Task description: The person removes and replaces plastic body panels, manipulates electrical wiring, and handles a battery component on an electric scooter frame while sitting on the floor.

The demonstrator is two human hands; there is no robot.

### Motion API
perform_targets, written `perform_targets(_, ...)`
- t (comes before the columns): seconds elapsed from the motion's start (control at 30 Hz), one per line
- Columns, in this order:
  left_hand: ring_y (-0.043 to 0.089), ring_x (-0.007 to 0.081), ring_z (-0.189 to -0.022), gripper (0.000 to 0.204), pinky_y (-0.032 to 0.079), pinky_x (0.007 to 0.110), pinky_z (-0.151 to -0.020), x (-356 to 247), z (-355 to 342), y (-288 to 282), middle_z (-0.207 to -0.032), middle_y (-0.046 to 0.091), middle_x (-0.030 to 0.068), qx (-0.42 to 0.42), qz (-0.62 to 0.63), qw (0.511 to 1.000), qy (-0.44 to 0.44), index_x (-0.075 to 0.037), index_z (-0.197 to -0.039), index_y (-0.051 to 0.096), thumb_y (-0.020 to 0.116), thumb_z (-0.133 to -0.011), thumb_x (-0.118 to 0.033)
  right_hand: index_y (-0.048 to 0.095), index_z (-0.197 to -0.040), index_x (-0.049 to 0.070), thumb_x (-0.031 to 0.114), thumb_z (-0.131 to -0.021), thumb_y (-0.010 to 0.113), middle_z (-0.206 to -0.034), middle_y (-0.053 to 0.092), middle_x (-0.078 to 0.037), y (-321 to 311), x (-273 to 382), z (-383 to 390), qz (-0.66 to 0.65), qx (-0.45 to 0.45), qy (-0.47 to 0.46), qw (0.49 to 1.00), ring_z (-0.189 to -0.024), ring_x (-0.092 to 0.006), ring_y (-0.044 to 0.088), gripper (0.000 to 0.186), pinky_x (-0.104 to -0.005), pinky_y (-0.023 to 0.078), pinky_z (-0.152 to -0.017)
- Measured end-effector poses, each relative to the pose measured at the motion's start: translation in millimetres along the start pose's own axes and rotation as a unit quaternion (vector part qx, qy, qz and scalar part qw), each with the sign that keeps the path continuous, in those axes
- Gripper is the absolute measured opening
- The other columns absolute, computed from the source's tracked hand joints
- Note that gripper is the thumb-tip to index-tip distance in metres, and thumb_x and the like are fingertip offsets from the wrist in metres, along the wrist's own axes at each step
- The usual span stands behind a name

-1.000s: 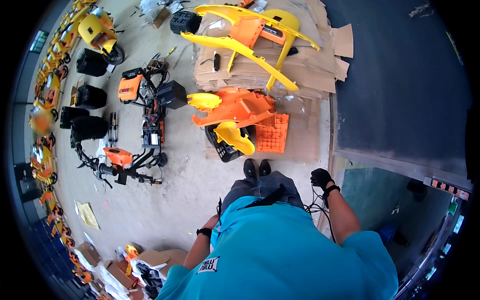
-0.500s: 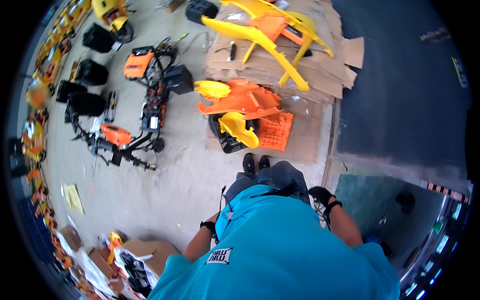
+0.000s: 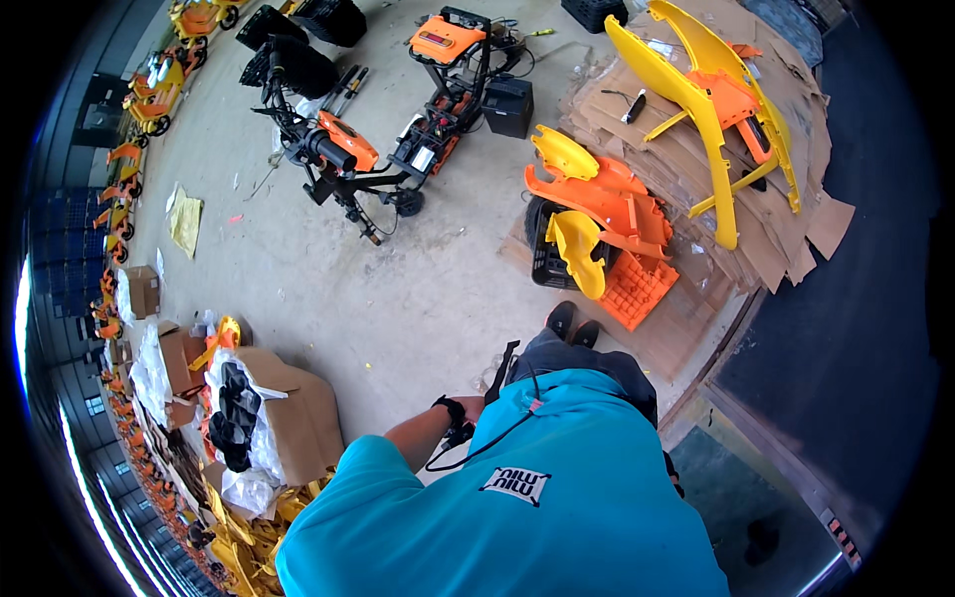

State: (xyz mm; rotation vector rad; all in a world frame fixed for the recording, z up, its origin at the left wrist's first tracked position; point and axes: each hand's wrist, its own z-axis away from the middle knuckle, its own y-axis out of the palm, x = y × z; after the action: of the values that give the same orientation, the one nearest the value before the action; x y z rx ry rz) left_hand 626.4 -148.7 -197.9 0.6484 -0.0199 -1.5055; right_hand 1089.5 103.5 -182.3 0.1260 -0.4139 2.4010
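Observation:
My left hand hangs at my side, with a black band on the wrist. Its fingers are hidden beside my blue shirt, so what it holds, if anything, does not show. A black cord loops down the shirt near that hand. My right hand is out of sight behind my body; just a dark sliver shows at the shirt's right edge. By my feet, orange body panels and yellow panels lie on a black crate. An orange grid-like panel leans beside it.
A stripped scooter frame lies ahead. Flattened cardboard bears a large yellow panel assembly. At left stand a cardboard box with plastic wrapping and a crumpled yellow sheet. Scooters line the far left.
My view has swung to the left, so the floor items sit further right and more boxes show at left. My right hand has gone behind my body.

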Motion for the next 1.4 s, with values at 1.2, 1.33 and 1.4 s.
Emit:
perform_targets(1.2,0.058,0.0198,-0.105,0.055,0.045,0.035,-0.09,-86,-12,-11,-0.116,0.063,0.0119,-0.041,0.005,0.999,0.035,-0.001,-0.119,0.059,0.069,-0.077,-0.035,0.061,-0.087,0.007,0.021,-0.089,0.057,-0.073,0.061,-0.002,-59,-6,-2,-0.074,-0.14,-0.202,0.966,-0.061,-0.0142,0.058,0.014,-0.0302,0.047,-0.058)
perform_targets(1.33,0.06,0.0203,-0.099,0.052,0.046,0.036,-0.086,-75,-20,-14,-0.111,0.066,0.0119,-0.065,-0.041,0.997,0.021,0.0,-0.115,0.061,0.068,-0.077,-0.035,0.062,-0.093,0.009,0.029,-0.087,0.06,-0.079,0.063,-0.003,-61,-42,-29,-0.066,-0.127,-0.208,0.968,-0.072,-0.0168,0.061,0.021,-0.0325,0.049,-0.064)
perform_targets(1.4,0.061,0.0209,-0.097,0.049,0.046,0.036,-0.084,-56,-30,-24,-0.107,0.067,0.0126,-0.089,-0.061,0.994,0.027,0.0,-0.111,0.063,0.067,-0.077,-0.035,0.061,-0.095,0.01,0.032,-0.086,0.061,-0.083,0.064,-0.005,-51,-37,-25,-0.096,-0.116,-0.157,0.976,-0.077,-0.0189,0.062,0.024,-0.0339,0.051,-0.069)
